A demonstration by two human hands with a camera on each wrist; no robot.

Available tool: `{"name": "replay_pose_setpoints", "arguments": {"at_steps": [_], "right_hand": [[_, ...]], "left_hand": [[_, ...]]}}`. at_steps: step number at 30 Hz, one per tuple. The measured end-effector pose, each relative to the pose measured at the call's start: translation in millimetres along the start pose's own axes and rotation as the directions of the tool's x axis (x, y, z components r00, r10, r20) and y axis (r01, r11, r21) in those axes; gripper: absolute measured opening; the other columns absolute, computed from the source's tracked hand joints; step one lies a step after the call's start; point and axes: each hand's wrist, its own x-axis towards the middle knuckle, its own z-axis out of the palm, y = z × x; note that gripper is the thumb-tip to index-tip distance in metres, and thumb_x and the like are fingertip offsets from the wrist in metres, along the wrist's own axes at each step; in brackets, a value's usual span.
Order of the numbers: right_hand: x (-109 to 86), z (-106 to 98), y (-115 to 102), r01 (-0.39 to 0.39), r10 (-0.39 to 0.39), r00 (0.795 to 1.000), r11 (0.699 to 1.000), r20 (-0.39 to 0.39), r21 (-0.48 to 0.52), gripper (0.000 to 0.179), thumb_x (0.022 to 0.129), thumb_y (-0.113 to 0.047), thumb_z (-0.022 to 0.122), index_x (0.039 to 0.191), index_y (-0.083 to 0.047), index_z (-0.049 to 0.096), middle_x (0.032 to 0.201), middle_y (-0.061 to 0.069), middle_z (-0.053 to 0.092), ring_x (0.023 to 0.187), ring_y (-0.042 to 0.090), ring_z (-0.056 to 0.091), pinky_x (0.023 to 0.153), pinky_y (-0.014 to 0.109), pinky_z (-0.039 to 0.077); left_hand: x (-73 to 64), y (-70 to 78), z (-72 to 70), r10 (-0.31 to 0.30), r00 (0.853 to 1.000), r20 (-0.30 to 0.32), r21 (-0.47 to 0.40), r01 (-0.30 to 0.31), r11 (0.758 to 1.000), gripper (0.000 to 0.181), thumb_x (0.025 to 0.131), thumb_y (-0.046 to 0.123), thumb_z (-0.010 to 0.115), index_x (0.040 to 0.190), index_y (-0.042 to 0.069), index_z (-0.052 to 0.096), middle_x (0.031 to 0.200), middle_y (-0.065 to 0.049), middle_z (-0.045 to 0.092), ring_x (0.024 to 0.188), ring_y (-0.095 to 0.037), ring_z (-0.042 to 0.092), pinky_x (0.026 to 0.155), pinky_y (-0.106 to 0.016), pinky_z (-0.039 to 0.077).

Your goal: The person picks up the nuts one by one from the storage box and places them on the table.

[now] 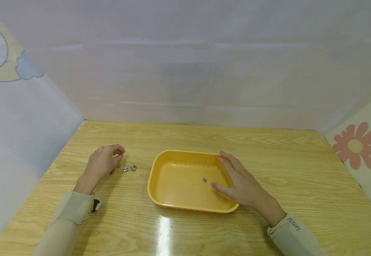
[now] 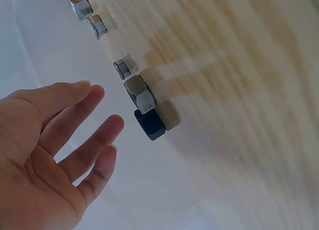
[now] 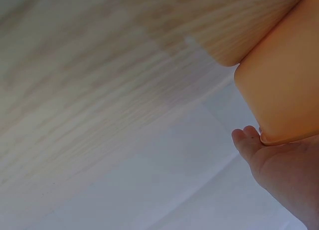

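Observation:
My left hand (image 1: 103, 161) is raised over the left part of the table, thumb and forefinger tips together. A small dark speck, seemingly a small nut (image 1: 121, 153), shows between those fingertips. Close by lie several metal nuts: a large silver nut (image 2: 140, 94) beside a black nut (image 2: 150, 124), a small flanged nut (image 2: 121, 69), another flanged nut (image 2: 97, 26) and a silver hex nut (image 1: 133, 167). My right hand (image 1: 241, 183) spreads over the right side of a yellow plastic box (image 1: 169, 205), fingers at its rim. Inside the box lies one small nut (image 1: 205, 180).
The wood-grain table (image 1: 284, 156) stands against a pale hanging sheet (image 1: 185, 81) at the back. Printed side sheets, one with a red flower (image 1: 355, 145), flank it. A black band (image 1: 96, 205) shows at my left cuff.

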Motion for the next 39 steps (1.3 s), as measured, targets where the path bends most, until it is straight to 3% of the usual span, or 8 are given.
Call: {"name": "replay_pose_setpoints", "arguments": {"at_steps": [13,19,28,34,39], "right_hand": [[0.1,-0.3,1.9,0.006,-0.006,1.000,1.000,-0.005,-0.008,0.084,0.094,-0.053,0.061,0.154,-0.004,0.030,0.162,0.016,0.021,0.145,0.041,0.029,0.108,0.061,0.040],[0.5,-0.8,1.9,0.008,-0.008,1.000,1.000,-0.002,-0.008,0.084,0.093,-0.053,0.061,0.154,-0.004,0.030,0.162,0.016,0.021,0.145,0.041,0.029,0.108,0.061,0.041],[1.3,-1.2,1.3,0.004,-0.004,1.000,1.000,-0.001,-0.002,0.084,0.093,-0.053,0.062,0.154,-0.004,0.030,0.163,0.015,0.021,0.146,0.040,0.028,0.109,0.061,0.040],[1.3,-1.5,1.0,0.002,-0.002,1.000,1.000,0.003,-0.001,0.084,0.093,-0.052,0.062,0.154,-0.004,0.030,0.163,0.015,0.020,0.146,0.040,0.027,0.109,0.061,0.039],[1.0,-1.4,0.5,-0.004,0.004,1.000,1.000,0.009,0.002,0.084,0.093,-0.053,0.062,0.154,-0.004,0.030,0.163,0.015,0.020,0.146,0.040,0.027,0.109,0.061,0.039]], "left_hand": [[1.6,0.4,-0.3,-0.008,0.998,0.066,0.004,0.008,1.000,0.018,0.093,0.008,0.065,0.110,0.002,0.070,0.106,-0.022,0.073,0.059,-0.012,0.059,0.057,-0.033,0.050],[2.3,0.4,-0.6,-0.011,0.997,0.074,0.017,0.009,1.000,0.017,0.092,0.006,0.066,0.108,0.002,0.071,0.097,-0.016,0.073,0.064,-0.015,0.059,0.055,-0.031,0.047],[3.3,-0.2,-0.1,0.008,0.997,0.075,0.045,-0.011,0.999,0.014,0.090,0.005,0.069,0.103,0.004,0.074,0.092,-0.013,0.074,0.057,-0.012,0.055,0.052,-0.027,0.042],[5.1,-1.6,1.3,0.012,0.995,0.096,0.076,-0.020,0.997,0.013,0.088,0.004,0.071,0.100,0.005,0.076,0.092,-0.013,0.075,0.071,-0.020,0.065,0.063,-0.036,0.052],[5.6,-3.6,3.4,0.014,0.992,0.126,0.083,-0.025,0.996,0.012,0.089,0.004,0.070,0.099,0.006,0.076,0.093,-0.013,0.075,0.076,-0.024,0.067,0.069,-0.042,0.054]]}}
